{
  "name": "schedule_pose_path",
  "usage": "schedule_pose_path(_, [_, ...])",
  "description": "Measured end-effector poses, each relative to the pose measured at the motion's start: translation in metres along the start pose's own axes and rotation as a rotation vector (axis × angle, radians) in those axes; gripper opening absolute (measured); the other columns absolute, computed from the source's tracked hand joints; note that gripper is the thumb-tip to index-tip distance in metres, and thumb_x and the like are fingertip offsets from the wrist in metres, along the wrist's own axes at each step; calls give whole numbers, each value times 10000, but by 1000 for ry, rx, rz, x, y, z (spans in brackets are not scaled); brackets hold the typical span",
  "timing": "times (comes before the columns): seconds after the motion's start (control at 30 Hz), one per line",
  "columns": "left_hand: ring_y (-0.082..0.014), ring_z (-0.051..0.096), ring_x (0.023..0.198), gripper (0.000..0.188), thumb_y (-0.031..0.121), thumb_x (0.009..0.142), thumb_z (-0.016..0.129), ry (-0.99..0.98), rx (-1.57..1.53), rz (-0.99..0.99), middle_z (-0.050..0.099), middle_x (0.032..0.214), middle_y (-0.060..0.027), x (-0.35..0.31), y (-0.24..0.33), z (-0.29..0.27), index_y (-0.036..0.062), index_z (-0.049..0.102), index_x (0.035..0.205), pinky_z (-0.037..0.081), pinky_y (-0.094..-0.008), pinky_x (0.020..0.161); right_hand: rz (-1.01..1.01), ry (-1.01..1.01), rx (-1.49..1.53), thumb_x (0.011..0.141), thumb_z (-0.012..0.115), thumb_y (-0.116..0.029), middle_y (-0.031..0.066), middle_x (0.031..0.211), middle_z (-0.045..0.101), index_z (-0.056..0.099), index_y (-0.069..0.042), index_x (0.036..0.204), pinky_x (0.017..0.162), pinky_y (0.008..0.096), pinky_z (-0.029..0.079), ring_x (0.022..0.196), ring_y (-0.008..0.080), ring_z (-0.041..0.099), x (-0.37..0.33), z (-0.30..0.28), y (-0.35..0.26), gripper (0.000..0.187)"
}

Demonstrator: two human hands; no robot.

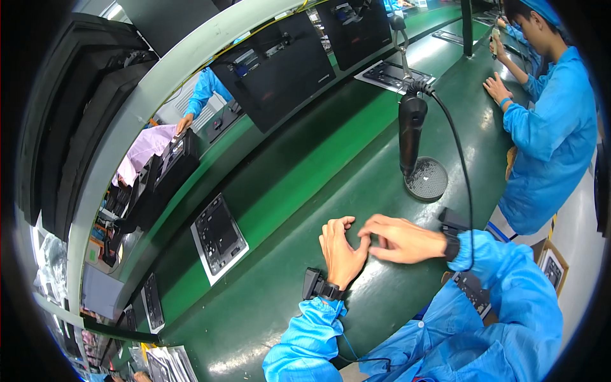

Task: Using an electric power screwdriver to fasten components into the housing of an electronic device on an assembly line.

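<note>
My left hand (344,258) rests over the green bench with its fingers spread, and nothing shows in it. Close beside it, my right hand (404,239) is slightly blurred, its fingers bent and apart from the thumb. The fingertips of the right hand meet or nearly meet my left thumb; no object is visible between them. Beyond the right hand stands a round dish (426,180) holding small dark pieces. A black electric screwdriver (412,130) hangs above it from a metal hook, its tip close to the dish's rim.
A black cable (459,134) runs from the screwdriver down past my right wrist. Black panels (219,235) lie on white sheets along the green belt. A co-worker (550,127) in blue stands at the right. A cardboard box (548,258) holds more panels. Black screens (277,70) hang behind.
</note>
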State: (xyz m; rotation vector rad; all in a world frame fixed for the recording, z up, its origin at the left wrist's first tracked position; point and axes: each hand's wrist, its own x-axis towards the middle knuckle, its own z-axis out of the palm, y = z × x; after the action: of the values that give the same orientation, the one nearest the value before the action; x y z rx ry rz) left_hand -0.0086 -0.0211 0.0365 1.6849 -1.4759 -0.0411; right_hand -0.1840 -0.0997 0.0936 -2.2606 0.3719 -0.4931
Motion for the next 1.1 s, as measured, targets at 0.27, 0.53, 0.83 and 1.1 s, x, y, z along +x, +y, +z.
schedule_pose_path(0.27, [-240, 558, 983, 323, 122, 801, 758, 12, 44, -5, 592, 1020, -72, 3, -5, 7, 71, 642, 1097, 402, -380, 871, 217, 153, -21, 965, 651, -158, 76, 763, 686, 680, 13, 997, 643, 307, 531, 720, 142, 674, -90, -137, 7, 176])
schedule_pose_path(0.53, [-264, 548, 1002, 346, 134, 787, 759, -48, 131, -17, 583, 1056, -95, 14, 6, 18, 62, 635, 1102, 389, -396, 887, 166, 623, -454, 885, 679, -226, 126, 807, 724, 680, -10, 1017, 719, 390, 552, 753, 283, 713, 54, -259, 194, 254])
schedule_pose_path(0.83, [-273, 509, 1013, 483, 205, 747, 799, -142, 182, -46, 557, 1088, -104, 26, 22, 17, 84, 618, 1178, 367, -404, 890, 387, 688, -1054, 761, 756, -188, 195, 1109, 684, 683, -11, 998, 898, 497, 547, 1096, 371, 649, 188, -267, 322, 305])
schedule_pose_path(1.1, [-281, 493, 1030, 499, 292, 796, 767, -194, 159, -31, 542, 1092, -110, 36, 20, 24, 85, 614, 1223, 357, -402, 888, 235, 490, -1083, 747, 707, -165, 216, 910, 721, 702, -22, 877, 785, 471, 530, 871, 373, 717, 204, -231, 271, 193])
